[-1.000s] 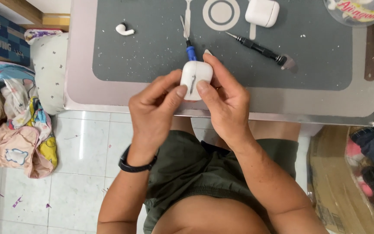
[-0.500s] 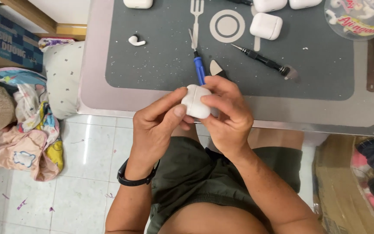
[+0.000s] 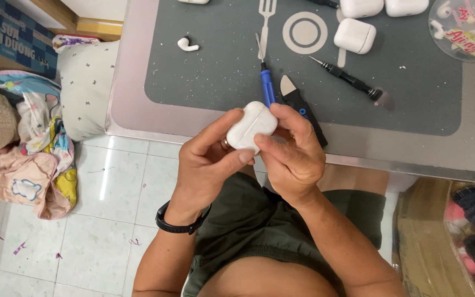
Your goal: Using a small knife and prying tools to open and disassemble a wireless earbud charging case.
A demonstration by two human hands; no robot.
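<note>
Over the near edge of the table (image 3: 138, 113), the left hand (image 3: 207, 162) and right hand (image 3: 292, 157) are both curled tight around a white earbud case (image 3: 251, 126). Just behind it lie a blue-handled tool (image 3: 266, 87) and a black pry tool (image 3: 303, 113). A loose white earbud (image 3: 187, 44) sits toward the far left corner.

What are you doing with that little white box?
A person holds a small white earbud case in both hands, the left hand under it and the right hand beside it, at the edge of a grey mat. On the mat lie a blue screwdriver, a black screwdriver, a loose earbud and another white case.
</note>
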